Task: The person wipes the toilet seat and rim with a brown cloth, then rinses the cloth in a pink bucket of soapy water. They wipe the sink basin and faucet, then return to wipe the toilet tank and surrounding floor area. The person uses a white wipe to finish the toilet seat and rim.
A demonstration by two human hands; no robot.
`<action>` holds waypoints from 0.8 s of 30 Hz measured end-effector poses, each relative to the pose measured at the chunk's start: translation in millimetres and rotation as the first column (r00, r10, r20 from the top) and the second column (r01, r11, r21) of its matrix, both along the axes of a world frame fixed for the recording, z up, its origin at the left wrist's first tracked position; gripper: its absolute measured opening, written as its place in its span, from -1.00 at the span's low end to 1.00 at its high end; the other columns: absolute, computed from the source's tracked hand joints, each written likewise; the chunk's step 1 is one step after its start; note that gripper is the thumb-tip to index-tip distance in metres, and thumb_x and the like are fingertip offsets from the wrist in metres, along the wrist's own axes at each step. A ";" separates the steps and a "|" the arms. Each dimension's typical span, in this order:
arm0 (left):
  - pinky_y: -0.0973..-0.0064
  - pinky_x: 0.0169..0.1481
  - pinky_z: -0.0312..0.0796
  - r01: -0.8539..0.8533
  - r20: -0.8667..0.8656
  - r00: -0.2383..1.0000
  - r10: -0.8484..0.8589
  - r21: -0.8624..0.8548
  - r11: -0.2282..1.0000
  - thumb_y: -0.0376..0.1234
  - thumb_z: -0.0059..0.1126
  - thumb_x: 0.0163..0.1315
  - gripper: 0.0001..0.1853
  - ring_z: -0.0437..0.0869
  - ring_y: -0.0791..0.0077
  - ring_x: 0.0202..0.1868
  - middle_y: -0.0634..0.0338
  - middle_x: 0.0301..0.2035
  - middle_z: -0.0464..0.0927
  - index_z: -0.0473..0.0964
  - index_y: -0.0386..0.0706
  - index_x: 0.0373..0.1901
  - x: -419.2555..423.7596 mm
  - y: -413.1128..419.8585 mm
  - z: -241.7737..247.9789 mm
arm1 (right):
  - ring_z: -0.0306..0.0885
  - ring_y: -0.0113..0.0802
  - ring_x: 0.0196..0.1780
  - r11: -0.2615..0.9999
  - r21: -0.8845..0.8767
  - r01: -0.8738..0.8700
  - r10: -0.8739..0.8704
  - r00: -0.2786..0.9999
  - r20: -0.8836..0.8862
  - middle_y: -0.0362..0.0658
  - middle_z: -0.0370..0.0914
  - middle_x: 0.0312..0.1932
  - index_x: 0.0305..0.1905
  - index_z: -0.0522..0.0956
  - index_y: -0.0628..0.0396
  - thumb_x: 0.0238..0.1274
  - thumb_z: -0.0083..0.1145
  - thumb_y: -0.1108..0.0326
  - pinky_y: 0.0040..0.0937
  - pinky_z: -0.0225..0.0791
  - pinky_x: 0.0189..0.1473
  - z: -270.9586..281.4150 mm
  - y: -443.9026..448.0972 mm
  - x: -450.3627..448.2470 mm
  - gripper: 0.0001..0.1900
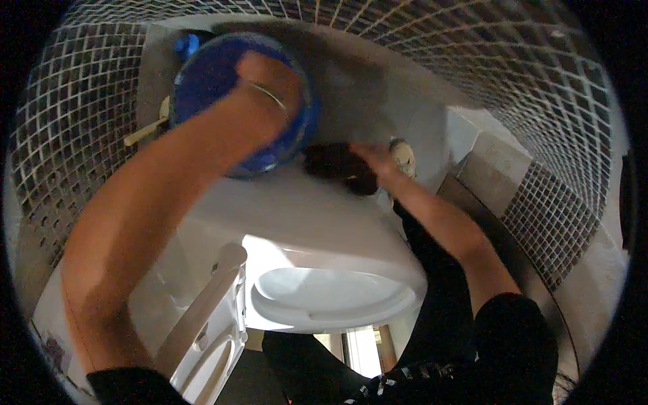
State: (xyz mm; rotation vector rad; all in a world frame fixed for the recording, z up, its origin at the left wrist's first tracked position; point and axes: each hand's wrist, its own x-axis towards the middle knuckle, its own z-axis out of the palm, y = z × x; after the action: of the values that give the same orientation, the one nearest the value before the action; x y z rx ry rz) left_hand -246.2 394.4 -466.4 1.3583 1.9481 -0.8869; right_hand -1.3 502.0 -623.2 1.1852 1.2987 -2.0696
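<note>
My left hand point(268, 76) reaches into a round blue bucket point(202, 76) at the upper left. Motion blurs this hand, and its fingers are hidden inside the bucket. A thin band circles my left wrist. To the right of the bucket, my right hand point(373, 158) rests on a dark brown, cloth-like bundle point(334, 164), with the fingers over its upper right edge. The bundle is blurred and lies low by the floor, close to the bucket's side. In front of me stands a white toilet bowl point(331, 293) with its seat and lid point(217, 324) raised.
A pale-handled tool point(147, 132) lies left of the bucket. Behind the bucket is a blue bottle-like thing point(187, 46). My light shoe point(403, 158) stands beside my right hand. Mosaic-tiled walls point(76, 101) close in around the grey floor point(349, 96). A tiled ledge point(498, 152) juts out at right.
</note>
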 end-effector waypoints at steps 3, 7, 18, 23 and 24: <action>0.15 -0.09 0.40 -0.002 0.533 0.845 0.044 -0.079 0.997 -0.24 0.06 0.10 -0.73 0.60 0.21 -0.10 0.09 -0.21 0.59 0.58 -0.06 -0.18 81.1 17.9 16.5 | 0.54 -0.26 -0.17 0.813 0.512 -0.277 0.218 0.960 0.172 -0.05 0.58 -0.17 -0.11 0.56 0.20 0.22 0.05 0.12 -0.29 0.37 -0.12 -77.0 22.1 -56.3 -0.65; 0.08 0.02 0.34 -0.001 0.950 0.306 -0.057 0.060 0.998 0.06 0.20 -0.02 -0.22 0.46 -0.05 -0.01 -0.13 -0.05 0.40 0.20 -0.01 0.24 153.5 -15.0 46.0 | 0.35 0.05 0.05 -0.061 0.997 -0.053 0.685 0.724 0.081 -0.15 0.33 0.17 0.16 0.38 -0.12 0.12 0.09 0.09 -0.09 0.35 -0.01 -167.9 8.6 -144.1 -0.52; -0.09 0.09 0.31 -0.082 0.781 0.546 -0.303 0.409 0.909 -0.21 -0.26 0.26 -0.47 0.42 -0.24 0.05 -0.28 0.07 0.32 0.04 0.36 0.29 177.6 -57.2 21.2 | 0.33 0.04 0.09 -0.297 0.911 -0.287 0.716 0.564 0.411 -0.08 0.22 0.28 0.36 0.09 -0.30 -0.10 0.08 0.55 -0.08 0.32 0.05 -171.2 115.0 5.7 -0.16; -0.17 0.13 0.25 -0.055 0.808 0.510 -0.295 0.373 0.926 -0.18 -0.21 0.28 -0.41 0.35 -0.36 0.11 -0.33 0.09 0.29 -0.13 0.35 0.32 176.4 -59.7 21.7 | 0.26 0.07 0.18 -0.278 0.764 -0.583 0.487 0.600 0.635 0.03 0.21 0.27 0.34 0.16 -0.20 0.11 0.07 0.31 -0.07 0.22 0.15 -180.7 248.3 121.8 -0.35; -0.18 0.13 0.25 -0.058 0.813 0.498 -0.302 0.379 0.924 -0.17 -0.21 0.28 -0.41 0.35 -0.37 0.11 -0.33 0.09 0.29 -0.13 0.34 0.32 176.1 -60.3 21.3 | 0.24 0.09 0.19 -0.244 0.802 -0.545 0.431 0.680 0.593 0.07 0.19 0.27 0.33 0.18 -0.14 0.14 0.02 0.34 -0.07 0.21 0.15 -181.1 263.2 150.3 -0.40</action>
State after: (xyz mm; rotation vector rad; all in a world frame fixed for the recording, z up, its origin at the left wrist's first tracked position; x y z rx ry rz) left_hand -70.1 334.1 -445.1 1.7064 1.2011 0.1999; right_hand 149.0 765.2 -804.3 0.7186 2.7357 -0.1046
